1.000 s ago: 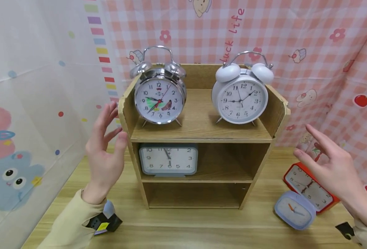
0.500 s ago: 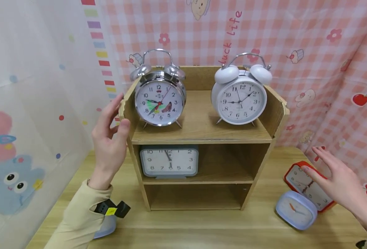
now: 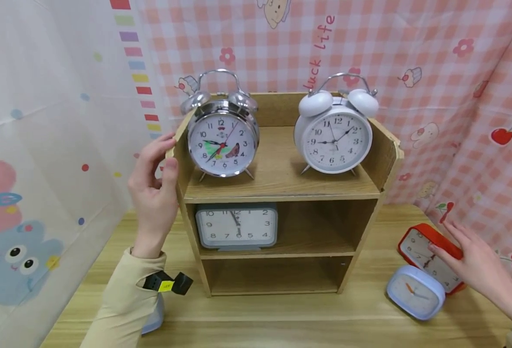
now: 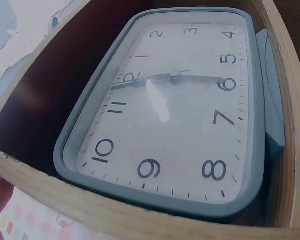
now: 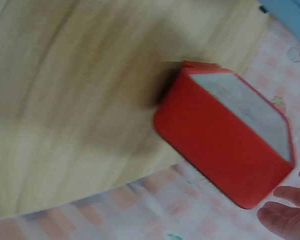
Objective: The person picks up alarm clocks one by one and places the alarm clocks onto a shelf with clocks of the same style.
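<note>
Both hands grip nothing: left hand (image 3: pixel 153 195) lightly bent, right hand (image 3: pixel 482 258) with fingers long and loose. Beneath them runs the wooden table (image 3: pixel 282 324), and on it stands the shelf (image 3: pixel 273 186), left fingers at its side panel, contact hard to call! Light pressure only there, because the chrome clock (image 3: pixel 223 145) and white clock (image 3: pixel 336 142) perch up top on thin legs and could wobble. Now the red clock (image 3: pixel 430 253), on the table right of the shelf, right hand just beside it in what looks like a reach. Best play: thumb and fingers across the solid casing, off the face, then straight up, since the smaller lavender clock (image 3: pixel 415 292) sits close in front and a sideways drag might knock it.
</note>
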### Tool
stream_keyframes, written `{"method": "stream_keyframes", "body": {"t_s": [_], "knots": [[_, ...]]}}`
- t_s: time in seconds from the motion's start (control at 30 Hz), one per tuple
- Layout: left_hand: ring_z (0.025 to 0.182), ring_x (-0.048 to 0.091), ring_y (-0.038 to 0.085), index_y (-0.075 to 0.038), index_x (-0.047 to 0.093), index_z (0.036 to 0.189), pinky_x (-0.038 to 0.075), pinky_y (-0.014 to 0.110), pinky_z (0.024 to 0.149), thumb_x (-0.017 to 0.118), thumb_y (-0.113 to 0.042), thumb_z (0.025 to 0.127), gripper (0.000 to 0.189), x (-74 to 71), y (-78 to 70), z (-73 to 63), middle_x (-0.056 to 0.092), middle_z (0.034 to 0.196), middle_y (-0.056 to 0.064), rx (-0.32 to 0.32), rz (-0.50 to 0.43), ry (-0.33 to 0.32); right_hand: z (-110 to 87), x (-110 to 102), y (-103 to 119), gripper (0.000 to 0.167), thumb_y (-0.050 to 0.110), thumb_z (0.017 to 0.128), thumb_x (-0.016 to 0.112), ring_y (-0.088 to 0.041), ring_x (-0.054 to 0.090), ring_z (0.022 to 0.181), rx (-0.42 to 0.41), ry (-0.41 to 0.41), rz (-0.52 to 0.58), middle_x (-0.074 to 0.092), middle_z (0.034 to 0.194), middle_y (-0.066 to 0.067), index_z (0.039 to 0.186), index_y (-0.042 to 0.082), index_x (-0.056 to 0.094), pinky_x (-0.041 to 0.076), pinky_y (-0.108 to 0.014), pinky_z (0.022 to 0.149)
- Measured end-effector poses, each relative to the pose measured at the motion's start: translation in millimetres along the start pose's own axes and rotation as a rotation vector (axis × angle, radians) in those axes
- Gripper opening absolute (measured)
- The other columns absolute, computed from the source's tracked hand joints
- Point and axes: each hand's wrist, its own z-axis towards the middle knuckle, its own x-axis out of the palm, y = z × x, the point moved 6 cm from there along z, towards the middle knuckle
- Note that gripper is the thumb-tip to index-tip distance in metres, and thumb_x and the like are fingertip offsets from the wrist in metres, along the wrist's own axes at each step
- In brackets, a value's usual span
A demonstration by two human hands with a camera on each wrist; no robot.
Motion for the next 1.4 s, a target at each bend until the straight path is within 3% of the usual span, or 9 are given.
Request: {"method": "stream_keyframes", "body": {"t_s": [0.17, 0.4, 0.6, 0.8, 1.03, 1.2, 1.4], "knots": [[0.124, 0.068, 0.010, 0.009, 0.066, 0.124, 0.041, 0.009, 0.054, 0.064, -0.054, 0.102, 0.066, 2.9, 1.3, -1.9, 0.072, 0.138, 0.000, 0.012, -0.017, -0.030, -2.3, 9, -11, 0.072, 0.021, 0.087, 0.085, -0.063, 0.057, 0.110, -0.022, 0.007, -0.058, 0.060, 0.130, -0.044, 0.143, -0.011, 0.053, 0.047, -0.075, 0.087], [0.122, 0.068, 0.009, 0.009, 0.066, 0.123, 0.037, 0.011, 0.056, 0.062, -0.057, 0.101, 0.069, 2.3, 1.7, 0.2, 0.071, 0.138, 0.011, 0.019, 0.002, -0.045, -8.2, 23, -25, 0.079, 0.034, 0.094, 0.079, -0.062, 0.060, 0.093, 0.107, 0.106, -0.057, 0.058, 0.122, -0.049, 0.149, -0.011, 0.046, 0.050, -0.073, 0.072], [0.122, 0.068, 0.010, 0.007, 0.066, 0.123, 0.033, 0.012, 0.053, 0.062, -0.056, 0.102, 0.067, 3.2, 2.2, -0.3, 0.071, 0.139, 0.011, 0.008, 0.006, -0.042, -14.4, 29, -24, 0.065, 0.026, 0.092, 0.082, -0.054, 0.064, 0.072, 0.098, 0.033, -0.011, 0.064, 0.107, -0.046, 0.136, -0.012, 0.054, 0.050, -0.067, 0.063], [0.122, 0.068, 0.008, 0.006, 0.067, 0.125, 0.033, 0.011, 0.053, 0.062, -0.052, 0.103, 0.062, 0.8, 1.0, -1.5, 0.072, 0.139, 0.002, 0.006, 0.031, -0.042, -17.7, 31, -20, 0.065, 0.028, 0.094, 0.079, -0.064, 0.062, 0.081, 0.106, -0.012, -0.033, 0.060, 0.115, -0.048, 0.138, -0.012, 0.054, 0.048, -0.072, 0.066], [0.124, 0.067, 0.007, 0.007, 0.066, 0.124, 0.036, 0.012, 0.058, 0.063, -0.045, 0.105, 0.056, -1.7, 0.1, -0.4, 0.071, 0.139, 0.007, 0.005, 0.036, -0.052, -12.3, 27, -13, 0.063, 0.023, 0.093, 0.080, -0.062, 0.061, 0.080, 0.095, -0.021, -0.034, 0.061, 0.107, -0.046, 0.137, -0.013, 0.054, 0.048, -0.071, 0.064], [0.124, 0.067, 0.009, 0.005, 0.066, 0.125, 0.037, 0.012, 0.059, 0.063, -0.045, 0.105, 0.055, -1.5, 0.4, 0.1, 0.071, 0.140, 0.008, -0.005, 0.034, -0.044, -8.9, 24, -11, 0.063, 0.023, 0.091, 0.081, -0.059, 0.062, 0.074, 0.105, -0.012, -0.028, 0.061, 0.109, -0.049, 0.135, -0.014, 0.055, 0.049, -0.066, 0.061], [0.125, 0.067, 0.008, 0.009, 0.065, 0.124, 0.050, 0.011, 0.075, 0.063, -0.049, 0.104, 0.062, 1.2, 0.2, -1.2, 0.071, 0.139, 0.009, -0.006, 0.009, -0.045, -8.1, 20, -16, 0.062, 0.026, 0.091, 0.082, -0.046, 0.062, 0.064, 0.114, 0.001, -0.018, 0.063, 0.106, -0.048, 0.132, -0.013, 0.057, 0.046, -0.053, 0.052]]}}
